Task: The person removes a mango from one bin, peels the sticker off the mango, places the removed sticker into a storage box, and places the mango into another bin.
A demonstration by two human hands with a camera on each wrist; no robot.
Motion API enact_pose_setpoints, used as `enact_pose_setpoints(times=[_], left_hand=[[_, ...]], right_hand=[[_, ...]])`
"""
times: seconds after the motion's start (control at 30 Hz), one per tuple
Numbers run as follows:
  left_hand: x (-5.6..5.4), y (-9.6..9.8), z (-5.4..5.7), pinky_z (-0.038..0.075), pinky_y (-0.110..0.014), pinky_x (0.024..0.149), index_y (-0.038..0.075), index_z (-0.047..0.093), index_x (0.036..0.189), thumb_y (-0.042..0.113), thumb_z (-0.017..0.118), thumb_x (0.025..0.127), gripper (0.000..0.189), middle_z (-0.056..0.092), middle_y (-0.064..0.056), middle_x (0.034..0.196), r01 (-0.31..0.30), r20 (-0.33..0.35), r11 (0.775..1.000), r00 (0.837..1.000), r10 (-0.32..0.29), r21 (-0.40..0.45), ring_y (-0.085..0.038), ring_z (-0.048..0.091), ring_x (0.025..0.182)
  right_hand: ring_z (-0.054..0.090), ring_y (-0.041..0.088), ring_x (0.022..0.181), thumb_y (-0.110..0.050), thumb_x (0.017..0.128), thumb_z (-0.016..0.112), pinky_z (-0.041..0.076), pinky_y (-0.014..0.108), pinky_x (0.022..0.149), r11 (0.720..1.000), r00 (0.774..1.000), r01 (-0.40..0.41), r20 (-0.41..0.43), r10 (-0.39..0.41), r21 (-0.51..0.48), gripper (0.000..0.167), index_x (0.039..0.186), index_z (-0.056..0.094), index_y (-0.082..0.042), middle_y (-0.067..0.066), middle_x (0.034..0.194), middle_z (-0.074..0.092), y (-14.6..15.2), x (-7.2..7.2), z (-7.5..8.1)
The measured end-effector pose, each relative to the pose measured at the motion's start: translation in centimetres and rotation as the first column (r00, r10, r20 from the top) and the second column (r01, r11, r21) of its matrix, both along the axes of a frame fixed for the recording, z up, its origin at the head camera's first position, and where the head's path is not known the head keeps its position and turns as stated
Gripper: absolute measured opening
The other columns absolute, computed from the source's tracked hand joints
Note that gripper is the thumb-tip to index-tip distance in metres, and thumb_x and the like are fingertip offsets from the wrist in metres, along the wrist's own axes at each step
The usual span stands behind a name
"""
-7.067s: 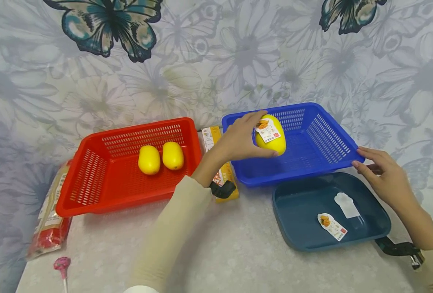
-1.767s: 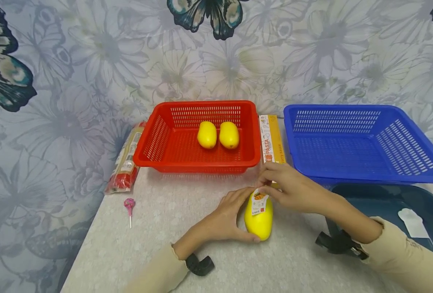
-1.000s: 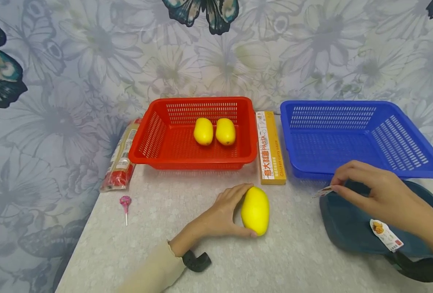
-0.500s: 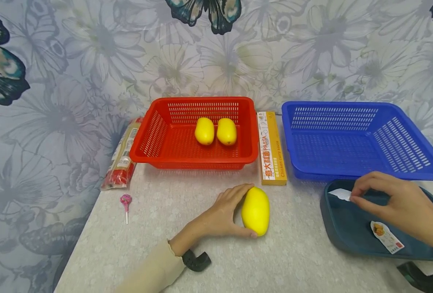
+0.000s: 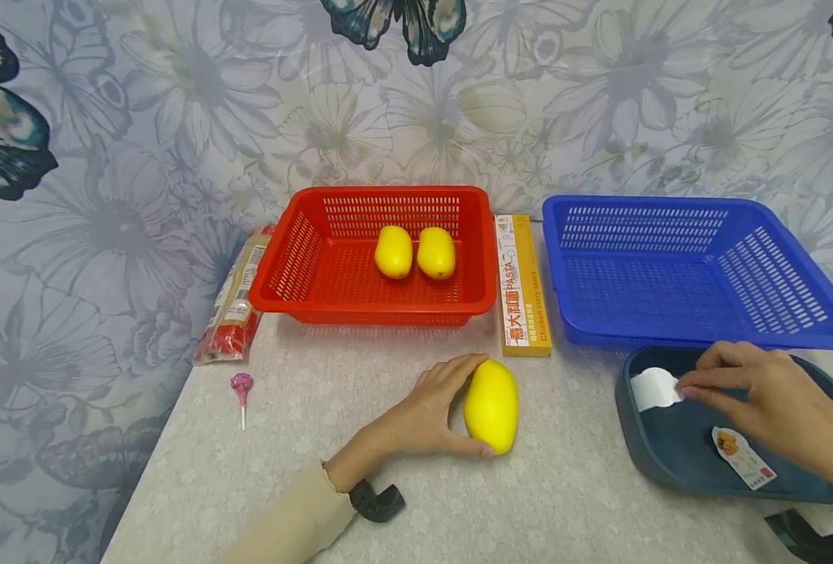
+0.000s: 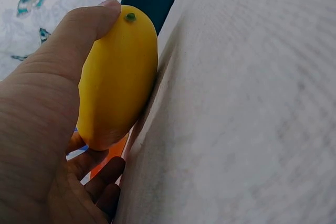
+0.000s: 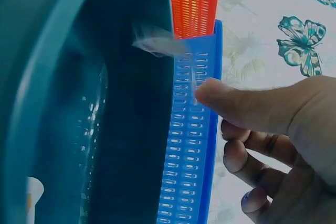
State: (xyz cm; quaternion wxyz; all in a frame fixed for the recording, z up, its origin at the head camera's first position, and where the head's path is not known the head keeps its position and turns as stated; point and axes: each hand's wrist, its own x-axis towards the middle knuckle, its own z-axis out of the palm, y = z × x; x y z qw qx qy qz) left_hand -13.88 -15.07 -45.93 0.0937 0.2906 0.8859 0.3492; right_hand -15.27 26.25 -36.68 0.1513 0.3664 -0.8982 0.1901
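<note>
My left hand (image 5: 426,411) grips a smooth yellow mango (image 5: 491,407) lying on the table, fingers at its far end and thumb at its near end. In the left wrist view the mango (image 6: 118,77) shows a small green stem spot beside the thumb. Over the dark teal tray (image 5: 638,450), my right hand (image 5: 769,399) pinches a paper label (image 5: 654,389) by its edge, plain white side showing. In the right wrist view the label (image 7: 157,43) is blurred. Another label (image 5: 743,457), printed with orange fruit, lies in the tray. Part of the tray is hidden by the right hand.
Two more yellow mangoes (image 5: 436,253) sit in a red basket (image 5: 372,313). Between it and a blue basket (image 5: 677,294) lies a pasta box (image 5: 525,290). At the left are a plastic-wrapped packet (image 5: 236,301) and a pink lollipop (image 5: 242,384).
The mango went from above the blue basket to the table, and my right hand peeled off its label. That hand moved right over the tray; the label now shows more of its white side.
</note>
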Motion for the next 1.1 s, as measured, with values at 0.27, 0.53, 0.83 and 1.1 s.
enact_pose_setpoints(times=[0.27,0.53,0.83,1.1], left_hand=[[0.0,-0.1,0.1,0.025,-0.051,0.114,0.027,0.014,0.161,0.066,0.08,0.07,0.119,0.019,0.009,0.162,-0.004,0.003,1.0,1.0,0.004,-0.006,-0.018,0.026,0.143],[0.0,0.0,0.0,0.025,-0.052,0.114,0.029,0.014,0.161,0.067,0.08,0.07,0.119,0.018,0.011,0.162,-0.011,0.027,1.0,1.0,0.011,-0.002,-0.017,0.025,0.144],[-0.1,-0.1,0.0,0.026,-0.052,0.113,0.026,0.016,0.161,0.066,0.081,0.07,0.119,0.019,0.01,0.162,-0.009,0.015,1.0,1.0,0.009,0.011,-0.017,0.025,0.144],[0.0,-0.1,-0.1,0.026,-0.052,0.113,0.025,0.017,0.16,0.066,0.08,0.07,0.118,0.02,0.012,0.161,-0.006,0.0,1.0,1.0,0.006,0.009,-0.016,0.025,0.144]], right_hand=[[0.06,0.004,0.07,0.007,0.06,0.087,0.044,0.008,0.061,0.987,0.991,0.13,0.007,-0.132,0.098,0.038,0.087,0.07,-0.015,-0.008,0.082,0.066,-0.4,0.2,0.5],[0.061,0.006,0.077,-0.005,0.072,0.086,0.043,0.007,0.066,0.988,0.989,0.145,0.011,-0.146,0.048,0.032,0.097,0.072,-0.018,-0.007,0.093,0.068,-1.5,0.7,1.3],[0.058,0.006,0.097,-0.003,0.068,0.087,0.039,0.026,0.078,1.0,1.0,0.006,0.016,-0.006,-0.021,0.045,0.106,0.071,-0.021,-0.015,0.109,0.064,-5.9,0.7,2.4],[0.06,0.012,0.099,-0.003,0.077,0.082,0.045,0.031,0.082,0.997,0.994,-0.078,0.074,0.08,-0.018,0.041,0.112,0.071,-0.021,-0.011,0.112,0.065,-8.7,-0.4,2.3]])
